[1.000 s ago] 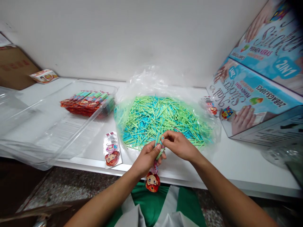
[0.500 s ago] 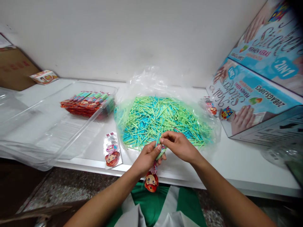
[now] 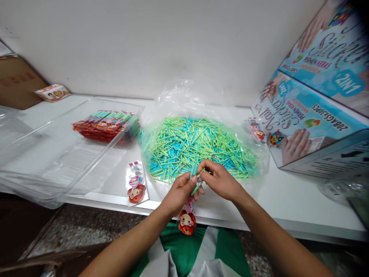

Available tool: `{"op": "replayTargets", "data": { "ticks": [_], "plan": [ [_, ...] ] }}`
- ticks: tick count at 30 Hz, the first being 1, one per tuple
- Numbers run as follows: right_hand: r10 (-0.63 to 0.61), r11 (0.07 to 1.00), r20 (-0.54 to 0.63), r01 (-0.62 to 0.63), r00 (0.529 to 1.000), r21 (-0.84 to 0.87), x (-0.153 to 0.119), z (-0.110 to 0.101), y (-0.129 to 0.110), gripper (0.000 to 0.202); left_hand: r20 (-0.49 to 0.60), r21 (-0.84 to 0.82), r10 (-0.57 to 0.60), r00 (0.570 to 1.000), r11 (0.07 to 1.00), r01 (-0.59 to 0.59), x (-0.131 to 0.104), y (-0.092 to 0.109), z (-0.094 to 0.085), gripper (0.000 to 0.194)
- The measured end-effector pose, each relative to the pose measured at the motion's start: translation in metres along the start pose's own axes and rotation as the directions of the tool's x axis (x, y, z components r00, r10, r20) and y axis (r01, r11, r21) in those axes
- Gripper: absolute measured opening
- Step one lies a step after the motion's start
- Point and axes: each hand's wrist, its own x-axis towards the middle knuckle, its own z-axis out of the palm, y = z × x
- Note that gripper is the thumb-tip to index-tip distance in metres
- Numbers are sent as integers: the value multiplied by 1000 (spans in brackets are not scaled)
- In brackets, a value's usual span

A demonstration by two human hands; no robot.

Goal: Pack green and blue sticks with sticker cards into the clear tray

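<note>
Left hand (image 3: 184,188) is gripping a cartoon-head packet (image 3: 187,222) and thin sticks (image 3: 194,169) at the edge of the counter (image 3: 288,204) | right hand (image 3: 215,177) is pinching a green stick (image 3: 202,172) | a stick heap (image 3: 196,142) is lying beyond.

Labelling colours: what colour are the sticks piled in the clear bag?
The sticks are mostly light green and blue; see head view.
</note>
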Motion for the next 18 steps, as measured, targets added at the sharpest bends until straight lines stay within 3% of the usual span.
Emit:
{"op": "replayTargets", "data": {
  "ticks": [8,12,18],
  "plan": [
    [2,999,-94,3,996,49,-3,3,3,23,-3,34,10,1000,999,-10,1,-1,-1,35],
    [-50,999,-107,49,993,-12,0,3,2,13,16,33,2,1000,999,-2,0,2,-1,37],
    [0,1000,-40,-1,999,-25,-4,2,0,7,38,-4,-9,999,1000,9,-1,3,-1,41]
  ]
}}
